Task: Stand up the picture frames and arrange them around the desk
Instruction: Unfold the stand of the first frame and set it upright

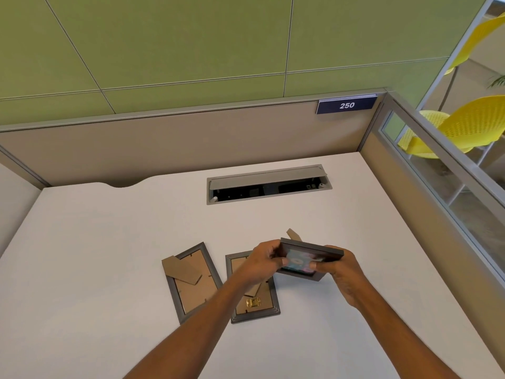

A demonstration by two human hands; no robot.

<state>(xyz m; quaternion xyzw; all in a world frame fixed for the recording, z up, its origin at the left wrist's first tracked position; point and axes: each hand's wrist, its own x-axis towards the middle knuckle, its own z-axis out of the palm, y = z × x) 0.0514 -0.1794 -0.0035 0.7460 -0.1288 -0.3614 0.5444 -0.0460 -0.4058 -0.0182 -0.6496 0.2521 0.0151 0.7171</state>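
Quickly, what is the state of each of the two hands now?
Left hand: closed on the left end of the dark picture frame.
Right hand: closed on the same frame's right end.

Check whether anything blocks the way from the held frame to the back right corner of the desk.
Nothing visible does. Both hands hold the dark frame above the white desk; the open cable tray sits left of that route.
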